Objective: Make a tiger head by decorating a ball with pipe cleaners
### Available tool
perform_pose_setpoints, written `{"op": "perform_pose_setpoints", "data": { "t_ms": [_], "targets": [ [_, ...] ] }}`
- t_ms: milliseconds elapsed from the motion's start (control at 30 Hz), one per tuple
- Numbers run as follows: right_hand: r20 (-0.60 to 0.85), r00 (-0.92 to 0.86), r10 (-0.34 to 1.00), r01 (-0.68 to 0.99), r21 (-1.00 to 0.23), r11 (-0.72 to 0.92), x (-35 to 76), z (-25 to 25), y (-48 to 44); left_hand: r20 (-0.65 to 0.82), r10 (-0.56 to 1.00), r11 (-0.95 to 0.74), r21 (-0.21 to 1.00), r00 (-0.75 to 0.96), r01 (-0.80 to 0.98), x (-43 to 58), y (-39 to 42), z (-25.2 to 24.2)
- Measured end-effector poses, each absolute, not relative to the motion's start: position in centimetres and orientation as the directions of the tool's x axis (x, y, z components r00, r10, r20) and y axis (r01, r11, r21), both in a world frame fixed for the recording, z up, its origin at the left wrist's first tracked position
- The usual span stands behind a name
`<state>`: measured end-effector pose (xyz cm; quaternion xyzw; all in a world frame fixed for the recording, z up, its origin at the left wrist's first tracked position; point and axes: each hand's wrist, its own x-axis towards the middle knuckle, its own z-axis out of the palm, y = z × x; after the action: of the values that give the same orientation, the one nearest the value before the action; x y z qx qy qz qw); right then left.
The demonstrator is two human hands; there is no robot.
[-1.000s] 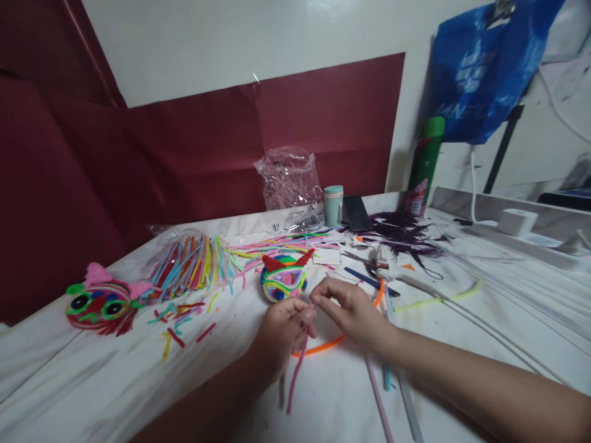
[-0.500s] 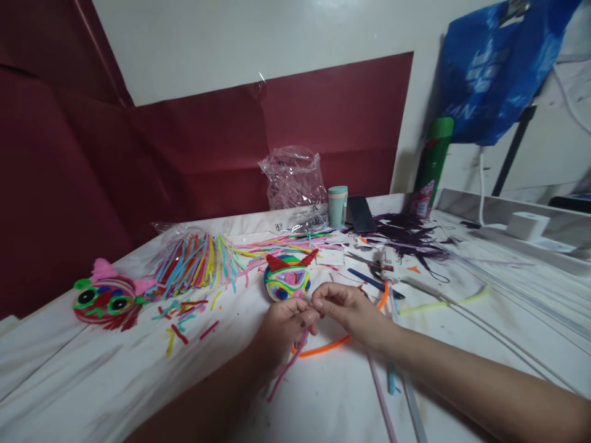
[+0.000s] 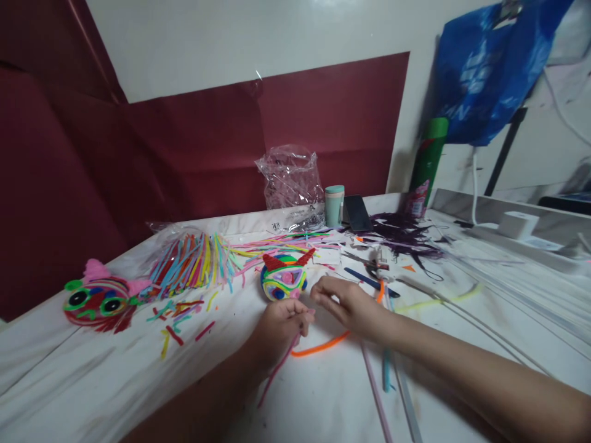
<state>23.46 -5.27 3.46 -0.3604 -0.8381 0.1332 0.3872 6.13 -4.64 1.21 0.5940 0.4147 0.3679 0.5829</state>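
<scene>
My left hand is closed in a pinch around a pink pipe cleaner, whose tail hangs down toward the table. Close by on the right, my right hand has its thumb and fingers pressed together, a small gap from the left; anything between them is too small to make out. Just behind both hands sits a colourful round mask-like figure with red horns. An orange pipe cleaner curves over the table beneath my right hand.
A finished-looking figure with big eyes lies at left, beside bundled pipe cleaners and cut scraps. Scissors, a glue gun, a blue tool, dark purple strands and a phone lie right.
My hands have moved apart from touching; the left has shifted slightly left and down with the pink pipe cleaner. The whole view has moved a little.
</scene>
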Motion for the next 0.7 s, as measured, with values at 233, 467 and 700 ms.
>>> {"op": "perform_pose_setpoints", "data": {
  "t_ms": [233,467,700],
  "targets": [
    [0.645,-0.316,0.696,0.744,-0.287,0.604,23.0,3.1,-0.5,-0.01,0.942,-0.033,0.992,0.336,0.123,6.3,-4.1,0.2],
    [0.771,-0.043,0.635,0.646,-0.463,0.607,23.9,8.6,-0.2,0.024,0.947,-0.038,0.999,0.32,0.038,6.1,-3.9,0.1],
    [0.506,0.109,0.856,0.149,-0.86,0.489,24.7,8.4,-3.1,0.017,0.961,-0.007,0.999,0.276,-0.035,5.8,-3.9,0.7]
  ]
}}
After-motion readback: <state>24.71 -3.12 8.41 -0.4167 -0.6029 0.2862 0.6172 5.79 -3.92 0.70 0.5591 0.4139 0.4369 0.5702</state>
